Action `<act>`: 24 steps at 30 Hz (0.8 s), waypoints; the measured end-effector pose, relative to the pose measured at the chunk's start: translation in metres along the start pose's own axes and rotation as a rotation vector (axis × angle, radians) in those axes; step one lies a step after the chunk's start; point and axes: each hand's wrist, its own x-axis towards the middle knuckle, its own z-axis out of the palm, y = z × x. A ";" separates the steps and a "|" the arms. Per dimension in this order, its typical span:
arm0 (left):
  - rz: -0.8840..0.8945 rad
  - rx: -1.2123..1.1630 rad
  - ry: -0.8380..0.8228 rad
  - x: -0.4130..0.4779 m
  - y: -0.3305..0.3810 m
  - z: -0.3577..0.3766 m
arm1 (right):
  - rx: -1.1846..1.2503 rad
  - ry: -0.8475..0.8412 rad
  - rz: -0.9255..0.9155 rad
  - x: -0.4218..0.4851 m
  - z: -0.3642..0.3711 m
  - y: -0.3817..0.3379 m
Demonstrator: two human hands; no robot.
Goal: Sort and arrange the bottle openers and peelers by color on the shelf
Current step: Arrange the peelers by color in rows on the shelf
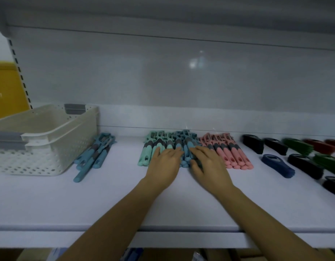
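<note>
Left grip (164, 162) and right grip (210, 166), flat-fingered, press the blue peelers (184, 146) between them.

- left hand (164, 163) and right hand (210, 164): bare, with slender fingers.
- left forearm (114, 219) and right forearm (266, 219): bare down to the view's bottom edge.

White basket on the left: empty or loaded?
Looks empty: the white basket shows bare inner walls, and nothing shows through its holes or above the rim. Its floor is partly hidden.
</note>
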 end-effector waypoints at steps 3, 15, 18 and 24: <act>-0.047 0.011 -0.031 -0.001 0.002 -0.002 | -0.009 -0.005 -0.016 0.000 0.002 0.001; -0.049 -0.075 -0.005 -0.001 0.005 -0.004 | 0.122 -0.066 -0.080 0.002 0.003 0.004; -0.038 -0.066 -0.007 0.000 0.006 -0.002 | 0.172 -0.070 -0.071 0.004 0.003 0.003; -0.071 -0.086 0.027 -0.006 0.002 -0.007 | 0.128 -0.121 -0.065 0.002 -0.002 -0.005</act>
